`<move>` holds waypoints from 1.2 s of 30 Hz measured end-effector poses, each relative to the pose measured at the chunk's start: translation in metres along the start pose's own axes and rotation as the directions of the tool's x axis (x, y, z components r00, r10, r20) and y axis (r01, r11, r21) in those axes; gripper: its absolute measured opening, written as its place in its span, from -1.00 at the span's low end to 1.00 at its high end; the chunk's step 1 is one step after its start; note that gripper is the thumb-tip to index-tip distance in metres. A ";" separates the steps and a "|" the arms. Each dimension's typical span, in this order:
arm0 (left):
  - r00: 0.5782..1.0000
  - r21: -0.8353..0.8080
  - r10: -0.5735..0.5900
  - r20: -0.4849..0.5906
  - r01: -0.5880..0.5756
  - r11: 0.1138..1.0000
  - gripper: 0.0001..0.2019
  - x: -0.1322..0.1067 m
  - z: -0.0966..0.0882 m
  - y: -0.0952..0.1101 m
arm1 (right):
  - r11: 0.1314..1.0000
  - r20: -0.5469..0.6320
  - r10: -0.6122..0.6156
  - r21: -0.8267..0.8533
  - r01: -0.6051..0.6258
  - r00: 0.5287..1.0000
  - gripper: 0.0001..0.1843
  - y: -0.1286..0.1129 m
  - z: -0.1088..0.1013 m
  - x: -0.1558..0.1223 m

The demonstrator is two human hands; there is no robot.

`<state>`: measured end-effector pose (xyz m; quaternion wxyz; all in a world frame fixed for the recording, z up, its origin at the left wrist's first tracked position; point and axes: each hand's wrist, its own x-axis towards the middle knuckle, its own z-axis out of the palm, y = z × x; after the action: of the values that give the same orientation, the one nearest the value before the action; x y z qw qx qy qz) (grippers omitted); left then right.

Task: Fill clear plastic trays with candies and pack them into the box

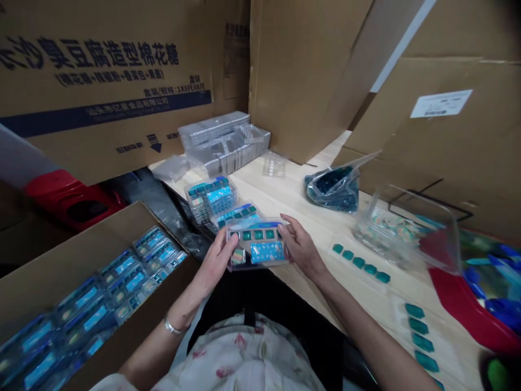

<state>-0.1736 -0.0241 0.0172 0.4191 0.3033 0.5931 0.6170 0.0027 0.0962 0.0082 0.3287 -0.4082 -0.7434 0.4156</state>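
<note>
Looking at a huge printed cardboard box (106,65) standing behind the far left edge of a pale wooden worktop (291,190), with an open carton (85,252) just off the left end, loaded with rows of packs (93,317). Spotted a stack of clear trays (228,146) near the far left corner, then a red basin (459,304) of blue bits (499,304) at the right end, a clear bin (442,244) just beside it, and a bag of dark teal pieces (334,193) near the middle of the far edge. Also noticed a stack of filled packs (211,201) along the near edge, toward the left corner. Seeing a clear pack (260,239) held up right by the near edge, left hand (215,260) on one end, right hand (303,247) on the other, grip snug on it from both sides. Showing inside it: a blue card (267,252) and some green squares (259,234). Smallest last, counting five teal pieces (359,263) in a row, closer to the near edge than the clear bin.
</note>
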 end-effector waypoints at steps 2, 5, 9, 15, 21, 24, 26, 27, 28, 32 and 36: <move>0.993 0.141 0.104 -0.063 -0.095 0.986 -0.58 0.006 -0.009 0.004 | 0.999 0.034 -0.018 -0.036 0.019 0.999 -0.44 -0.007 0.007 0.020; 0.974 0.412 0.201 -0.108 -0.140 0.900 -0.63 0.019 -0.020 0.008 | 0.986 0.070 -0.050 -0.153 0.060 0.996 -0.49 -0.015 0.019 0.054; 0.978 0.758 0.152 -0.143 0.010 0.652 -0.50 0.038 -0.031 0.008 | 0.927 0.144 -0.037 -0.365 0.088 0.989 -0.52 -0.019 0.034 0.090; 0.984 0.948 0.060 -0.165 0.142 0.285 -0.33 0.051 -0.034 0.003 | 0.736 0.296 -0.005 -0.645 0.204 0.955 -0.52 -0.021 0.045 0.103; 0.990 0.956 -0.048 -0.130 0.138 0.258 -0.29 0.061 -0.033 -0.004 | 0.750 0.338 0.100 -0.644 0.152 0.936 -0.49 -0.015 0.057 0.103; 0.998 0.983 -0.037 -0.049 0.055 0.174 -0.44 0.059 -0.039 -0.005 | 0.768 0.333 0.143 -0.632 0.108 0.932 -0.47 -0.016 0.061 0.103; 0.997 0.997 -0.005 0.077 -0.077 0.030 -0.60 0.054 -0.047 0.002 | 0.777 0.313 0.133 -0.622 0.097 0.941 -0.41 -0.021 0.054 0.101; 0.992 0.991 0.011 0.127 -0.126 -0.048 -0.60 0.051 -0.050 0.008 | 0.785 0.299 0.106 -0.611 0.104 0.948 -0.37 -0.024 0.046 0.099; 0.987 0.982 0.036 0.155 -0.150 -0.113 -0.57 0.048 -0.051 0.017 | 0.791 0.278 0.065 -0.599 0.120 0.958 -0.33 -0.028 0.036 0.096; 0.962 0.979 0.213 0.171 -0.143 -0.142 -0.54 0.058 -0.025 0.065 | 0.741 0.243 -0.100 -0.629 0.235 0.965 -0.47 -0.039 -0.022 0.071; 0.842 0.869 0.213 0.495 -0.471 -0.153 -0.59 0.118 0.057 0.098 | 0.632 0.289 -0.046 -0.732 0.252 0.956 -0.61 -0.040 -0.072 0.030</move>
<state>-0.1936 0.1119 0.1056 -0.0557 0.7070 0.7025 0.0596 0.0353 0.1354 0.0799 0.0662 -0.3906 -0.9145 0.0819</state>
